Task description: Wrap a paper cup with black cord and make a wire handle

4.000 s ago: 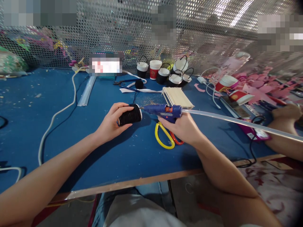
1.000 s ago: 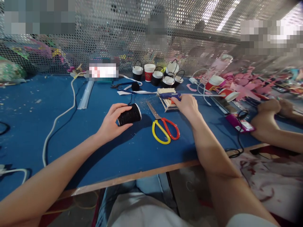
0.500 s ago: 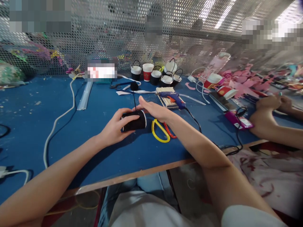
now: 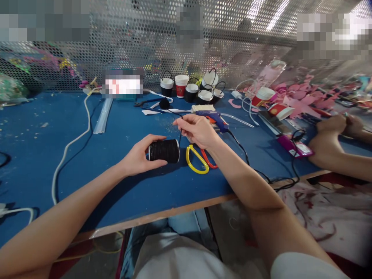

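Note:
My left hand (image 4: 142, 155) is closed around a paper cup (image 4: 164, 151) lying on its side and wound with black yarn. Thin white edges show at both ends of the cup. Just right of it, my right hand (image 4: 195, 130) pinches a strand of black yarn (image 4: 179, 139) that runs down to the cup's right end. The same yarn leads back to a small black yarn ball (image 4: 164, 103) on the table. Below my right wrist lie scissors (image 4: 197, 161) with one yellow and one red handle loop, their blades hidden.
A blue glue gun (image 4: 213, 117) rests on wooden sticks (image 4: 203, 108) behind my right hand. Black-wrapped cups with handles (image 4: 191, 93) stand along the mesh panel (image 4: 151, 46). A white cable (image 4: 69, 145) crosses the left side. At right, another person's hands (image 4: 331, 126) work near pink cutouts (image 4: 308, 102).
My right hand has turned from reaching flat behind the cup to pinching the yarn at its right. The yarn has swung from the cup's top to its right end. My left fingers have shifted.

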Demonstrator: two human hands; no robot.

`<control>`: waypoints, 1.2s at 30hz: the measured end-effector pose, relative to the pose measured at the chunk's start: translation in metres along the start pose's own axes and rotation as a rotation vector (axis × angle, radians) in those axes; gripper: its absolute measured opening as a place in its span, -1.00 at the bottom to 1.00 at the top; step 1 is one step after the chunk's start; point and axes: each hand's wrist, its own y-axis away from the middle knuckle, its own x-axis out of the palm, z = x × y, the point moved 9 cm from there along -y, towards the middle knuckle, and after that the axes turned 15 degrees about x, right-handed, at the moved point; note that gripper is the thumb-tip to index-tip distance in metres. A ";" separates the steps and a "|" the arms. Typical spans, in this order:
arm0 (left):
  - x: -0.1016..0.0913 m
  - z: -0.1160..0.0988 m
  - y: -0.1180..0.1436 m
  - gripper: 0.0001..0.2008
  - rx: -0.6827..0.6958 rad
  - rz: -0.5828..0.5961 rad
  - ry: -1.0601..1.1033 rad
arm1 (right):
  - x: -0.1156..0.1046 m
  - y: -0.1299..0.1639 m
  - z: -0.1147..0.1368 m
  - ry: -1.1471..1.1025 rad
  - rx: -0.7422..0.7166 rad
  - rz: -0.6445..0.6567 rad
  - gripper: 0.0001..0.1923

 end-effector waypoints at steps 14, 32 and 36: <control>0.007 -0.006 0.000 -0.43 0.037 0.067 0.000 | 0.003 0.001 0.000 0.181 -0.097 -0.072 -0.63; -0.002 -0.023 -0.004 -0.44 0.161 -0.016 -0.019 | 0.009 0.003 -0.006 0.295 -0.065 -0.066 -0.61; -0.003 -0.023 -0.004 -0.44 0.164 -0.025 -0.017 | 0.010 0.003 -0.006 0.310 -0.069 -0.066 -0.62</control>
